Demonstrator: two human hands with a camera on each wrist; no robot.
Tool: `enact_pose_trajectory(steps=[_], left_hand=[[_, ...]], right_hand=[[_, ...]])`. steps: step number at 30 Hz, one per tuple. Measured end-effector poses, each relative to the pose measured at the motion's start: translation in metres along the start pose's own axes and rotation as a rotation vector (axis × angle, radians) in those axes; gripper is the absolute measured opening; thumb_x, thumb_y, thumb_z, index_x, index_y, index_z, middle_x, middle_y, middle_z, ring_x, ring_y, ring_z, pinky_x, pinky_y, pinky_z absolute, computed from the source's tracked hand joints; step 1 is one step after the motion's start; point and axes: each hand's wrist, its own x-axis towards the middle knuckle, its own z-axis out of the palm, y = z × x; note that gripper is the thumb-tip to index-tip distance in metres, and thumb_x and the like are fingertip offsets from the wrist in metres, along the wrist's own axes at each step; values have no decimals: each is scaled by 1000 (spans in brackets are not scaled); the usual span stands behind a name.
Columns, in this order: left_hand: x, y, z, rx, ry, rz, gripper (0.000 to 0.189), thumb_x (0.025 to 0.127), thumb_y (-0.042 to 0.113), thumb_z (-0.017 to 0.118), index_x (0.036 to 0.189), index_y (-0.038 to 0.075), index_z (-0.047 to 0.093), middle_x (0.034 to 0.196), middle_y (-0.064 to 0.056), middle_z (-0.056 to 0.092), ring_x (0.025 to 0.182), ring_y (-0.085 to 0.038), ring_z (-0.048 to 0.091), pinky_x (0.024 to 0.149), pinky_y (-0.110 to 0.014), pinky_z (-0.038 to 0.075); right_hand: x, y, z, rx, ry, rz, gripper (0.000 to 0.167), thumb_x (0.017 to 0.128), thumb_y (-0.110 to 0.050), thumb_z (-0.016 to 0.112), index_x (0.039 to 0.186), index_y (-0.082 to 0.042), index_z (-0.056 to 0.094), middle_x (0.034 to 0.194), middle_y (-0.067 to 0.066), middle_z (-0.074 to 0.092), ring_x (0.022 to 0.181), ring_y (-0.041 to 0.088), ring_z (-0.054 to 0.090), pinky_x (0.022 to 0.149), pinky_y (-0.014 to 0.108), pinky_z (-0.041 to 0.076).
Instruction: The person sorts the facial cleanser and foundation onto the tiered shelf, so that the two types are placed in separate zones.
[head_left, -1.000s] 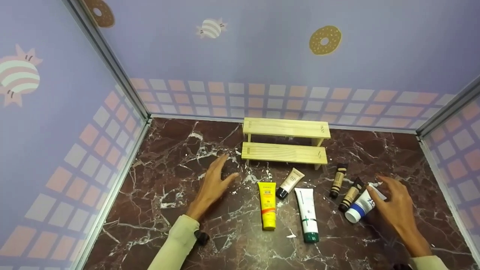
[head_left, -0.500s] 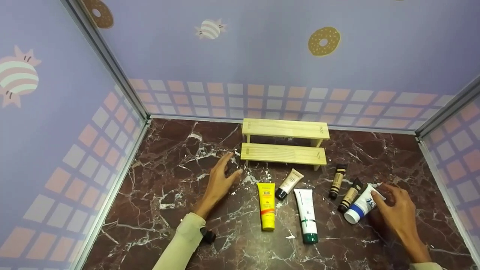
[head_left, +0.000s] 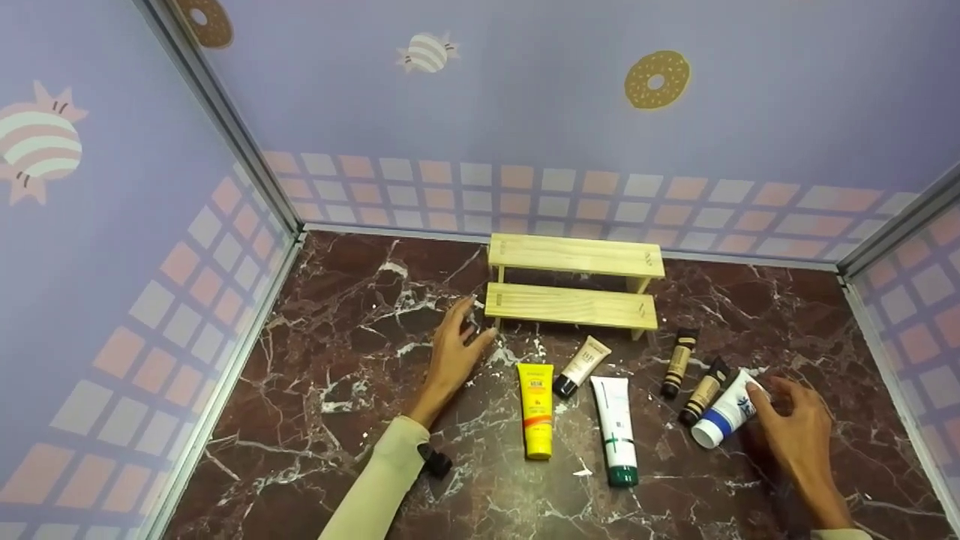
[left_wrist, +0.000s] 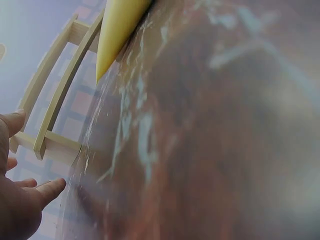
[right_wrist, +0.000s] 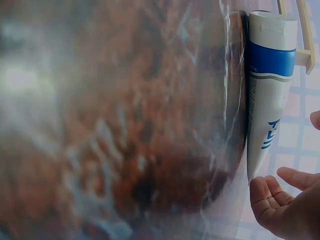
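Beside the left end of the two-step wooden stand point(head_left: 571, 304), my left hand point(head_left: 453, 352) holds nothing, its thumb and fingers spread; the left wrist view shows its fingers point(left_wrist: 50, 191) low near the stand. At the far right, my right hand point(head_left: 796, 427) is at the flat end of a white tube with a blue band point(head_left: 726, 411). Its thumb overlaps that end in the head view. From the right wrist, curved fingertips point(right_wrist: 260, 192) show right at the tube's tip point(right_wrist: 270, 105), the tube still lying on the table.
Two black-and-gold tubes, one farther back point(head_left: 679, 363) and one nearer point(head_left: 705, 390), lie left of the white-blue tube. A yellow tube point(head_left: 535, 412), a small beige tube point(head_left: 583, 366) and a white-green tube point(head_left: 615, 431) lie before the stand. Patterned walls point(head_left: 525, 112) enclose the marbled table.
My left hand has slid to the right and slightly back, closer to the stand. My right hand has barely shifted at the white-blue tube's end. The tubes stay where they were.
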Motion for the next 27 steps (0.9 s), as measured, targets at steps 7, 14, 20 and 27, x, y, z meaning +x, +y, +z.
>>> enact_pose_trajectory(steps=[7, 14, 20, 27], left_hand=[[4, -4, 6, -37, -33, 4, 74, 100, 12, 84, 162, -7, 47, 169, -33, 39, 150, -48, 51, 116, -48, 54], [9, -10, 7, -137, -57, -22, 76, 99, 9, 84, 163, -6, 45, 168, -29, 43, 152, -46, 50, 119, -46, 51], [13, -13, 12, -232, -47, -42, 75, 99, 2, 82, 162, -9, 44, 165, -32, 45, 151, -48, 50, 121, -49, 48], [19, -14, 19, -207, -31, -37, 74, 99, 1, 82, 162, -8, 46, 160, -32, 51, 149, -44, 54, 118, -47, 52]], right_hand=[[-1, 6, -1, -2, -16, 92, 61, 107, -36, 73, 143, 11, 63, 135, 32, 61, 120, 43, 59, 104, 55, 41], [-4, 7, -2, 4, 3, 108, 60, 106, -36, 73, 142, 11, 64, 126, 33, 65, 117, 40, 57, 105, 56, 39], [-7, 8, -1, -6, -35, 184, 71, 106, -44, 73, 151, 9, 57, 129, 33, 65, 123, 42, 58, 109, 56, 40], [-7, 8, 5, -35, -42, 188, 78, 105, -46, 74, 151, 15, 56, 127, 37, 71, 116, 48, 68, 97, 46, 48]])
